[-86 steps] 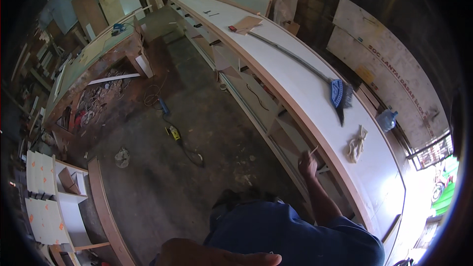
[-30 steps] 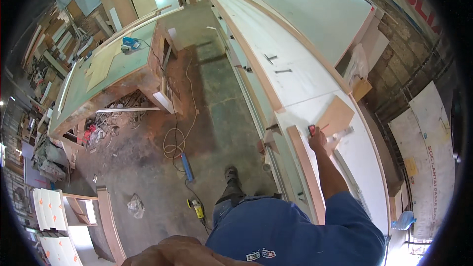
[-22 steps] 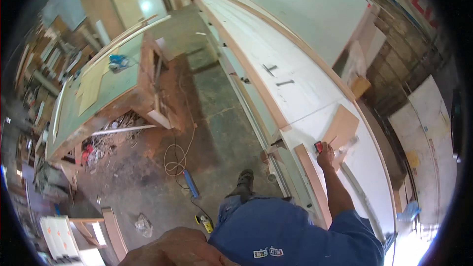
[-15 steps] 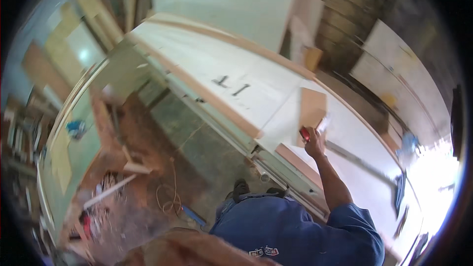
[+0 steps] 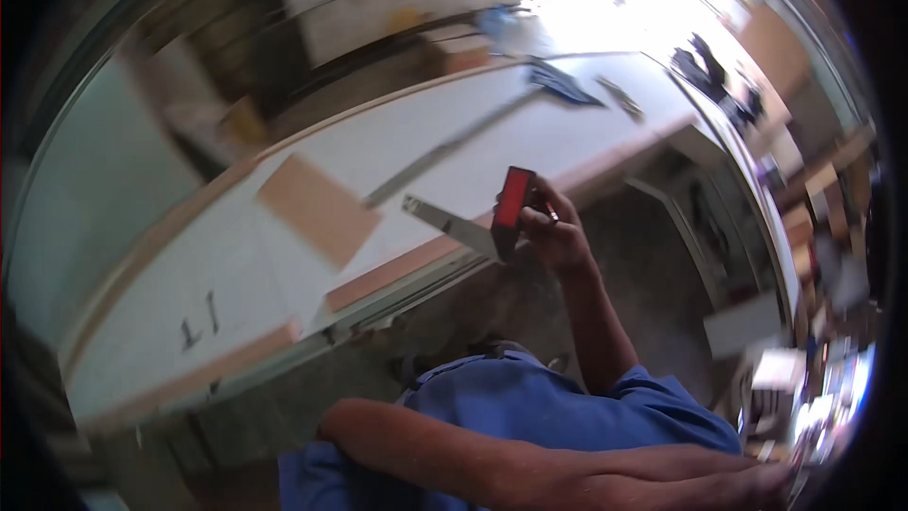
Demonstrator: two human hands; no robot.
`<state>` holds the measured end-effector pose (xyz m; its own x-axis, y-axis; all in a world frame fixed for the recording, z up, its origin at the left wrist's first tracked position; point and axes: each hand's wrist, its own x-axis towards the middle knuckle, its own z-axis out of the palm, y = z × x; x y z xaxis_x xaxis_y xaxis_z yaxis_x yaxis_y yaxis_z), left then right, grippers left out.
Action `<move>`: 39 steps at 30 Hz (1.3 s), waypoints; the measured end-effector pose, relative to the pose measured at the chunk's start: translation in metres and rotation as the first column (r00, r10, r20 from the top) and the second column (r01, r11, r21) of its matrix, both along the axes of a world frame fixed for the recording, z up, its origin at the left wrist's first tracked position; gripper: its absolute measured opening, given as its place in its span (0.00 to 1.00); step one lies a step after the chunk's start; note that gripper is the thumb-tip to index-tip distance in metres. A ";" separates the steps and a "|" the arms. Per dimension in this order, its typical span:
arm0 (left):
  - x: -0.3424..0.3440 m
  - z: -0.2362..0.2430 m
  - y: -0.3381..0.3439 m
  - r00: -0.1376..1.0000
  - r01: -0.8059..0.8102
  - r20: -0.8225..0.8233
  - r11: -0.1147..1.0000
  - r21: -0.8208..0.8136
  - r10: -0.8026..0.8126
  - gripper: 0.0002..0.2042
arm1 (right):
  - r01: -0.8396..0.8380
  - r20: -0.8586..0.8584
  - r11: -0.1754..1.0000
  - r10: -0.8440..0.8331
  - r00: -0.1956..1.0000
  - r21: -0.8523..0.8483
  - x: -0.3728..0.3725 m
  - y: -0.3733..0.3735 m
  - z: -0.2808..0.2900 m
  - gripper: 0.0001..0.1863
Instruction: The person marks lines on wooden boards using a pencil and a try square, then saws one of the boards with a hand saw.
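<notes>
In my right hand (image 5: 558,224) is a try square (image 5: 514,199) with a red and dark stock and a flat metal blade. The fingers close round its stock, and the blade points left over the edge of a long white panel (image 5: 416,137). My left arm crosses the bottom of the view toward the right. My left hand (image 5: 766,483) is at the lower right rim, where its fingers are too blurred to make out. A brown rectangular board (image 5: 317,210) lies on the panel. Beside it runs a long grey strip (image 5: 445,151).
Wooden strips (image 5: 397,273) line the panel's near edge. Dark blue cloth (image 5: 563,83) lies at the strip's far end. Boxes and wood pieces (image 5: 804,218) crowd the right side. A pale sheet (image 5: 85,199) stands at the left.
My view has swung to the right along the panel. The try square has been lifted off the brown board toward me, still in my right hand. My left arm now stretches to the right.
</notes>
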<state>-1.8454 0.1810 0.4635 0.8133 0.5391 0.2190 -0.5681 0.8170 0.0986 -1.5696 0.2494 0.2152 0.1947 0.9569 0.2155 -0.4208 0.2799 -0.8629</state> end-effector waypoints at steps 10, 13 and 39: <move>0.233 -0.091 0.001 0.969 0.144 -0.149 0.042 0.989 0.195 0.28 | 0.519 -0.304 0.853 -0.509 0.805 -0.055 0.193 -0.240 -0.024 0.30; 0.314 -0.149 -0.011 0.707 0.312 -0.204 -0.040 0.949 0.677 0.33 | 0.566 -0.372 0.824 -0.532 0.760 -0.023 0.250 -0.287 -0.038 0.28; 0.901 -0.283 -0.098 0.836 0.387 -0.548 -0.751 0.535 0.041 0.20 | 0.969 0.657 -0.029 -0.740 0.144 -0.245 0.564 -0.474 -0.083 0.27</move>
<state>-0.9440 0.0831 0.1800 0.8033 -0.5156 -0.2981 -0.1966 -0.7021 0.6844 -1.0059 -0.2247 0.1324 0.9985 -0.0270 0.0475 0.0383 -0.2761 -0.9604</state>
